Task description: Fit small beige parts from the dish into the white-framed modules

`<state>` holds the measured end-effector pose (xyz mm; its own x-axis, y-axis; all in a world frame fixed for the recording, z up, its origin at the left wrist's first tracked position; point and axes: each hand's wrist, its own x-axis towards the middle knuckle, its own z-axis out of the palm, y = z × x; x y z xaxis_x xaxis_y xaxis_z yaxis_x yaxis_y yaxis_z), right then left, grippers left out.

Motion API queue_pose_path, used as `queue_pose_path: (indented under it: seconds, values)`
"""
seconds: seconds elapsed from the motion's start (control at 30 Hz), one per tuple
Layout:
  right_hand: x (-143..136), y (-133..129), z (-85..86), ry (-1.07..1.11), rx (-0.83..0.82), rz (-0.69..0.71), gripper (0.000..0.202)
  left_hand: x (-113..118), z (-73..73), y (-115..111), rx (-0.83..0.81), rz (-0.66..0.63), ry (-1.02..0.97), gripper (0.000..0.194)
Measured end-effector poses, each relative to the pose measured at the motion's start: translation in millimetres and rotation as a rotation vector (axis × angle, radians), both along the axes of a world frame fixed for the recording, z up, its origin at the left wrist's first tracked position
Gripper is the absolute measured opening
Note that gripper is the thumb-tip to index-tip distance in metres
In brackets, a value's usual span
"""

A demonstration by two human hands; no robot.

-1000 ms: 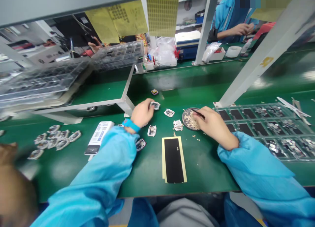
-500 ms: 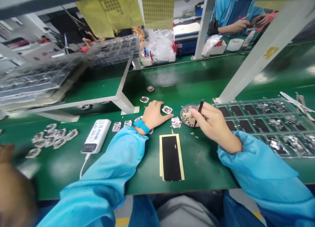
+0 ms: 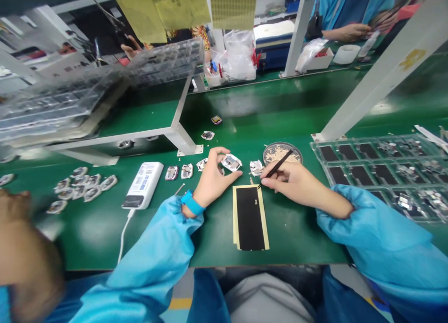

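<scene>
One tweezer pair (image 3: 281,161) gripped in right fingers (image 3: 273,185); left fingers (image 3: 232,178) parted around white casing (image 3: 232,163), perhaps touching

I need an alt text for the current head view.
A person's right hand holds black tweezers, tips near the upper edge of a yellow-bordered black sheet on a green workbench. The left hand curves around a white device housing; a dish holds small beige pieces.
</scene>
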<state>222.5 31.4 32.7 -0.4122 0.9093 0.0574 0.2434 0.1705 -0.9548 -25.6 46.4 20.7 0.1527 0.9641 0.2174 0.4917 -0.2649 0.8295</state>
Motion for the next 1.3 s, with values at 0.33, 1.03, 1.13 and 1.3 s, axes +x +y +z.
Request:
queue_pose_path:
  seconds: [0.33,1.03,1.13,1.3]
  values:
    - [-19.9,-10.3,-24.4,0.087,-0.007,-0.098,0.022,-5.6,10.2,-17.8,-0.193,-0.041,-0.036,0.039]
    - [-9.3,-0.6,-21.8,0.053,-0.091,-0.110,0.021,17.0,-8.6,-37.9,-0.351,-0.182,-0.027,0.019]
    - [-11.1,-2.3,-16.2,0.156,-0.113,-0.116,0.026,17.4,-8.4,-35.6,-0.441,-0.173,-0.162,0.021]
    - [-12.6,-8.3,-16.1,0.163,0.071,-0.162,0.024,14.9,-7.6,-32.4,-0.514,-0.134,-0.234,0.024]
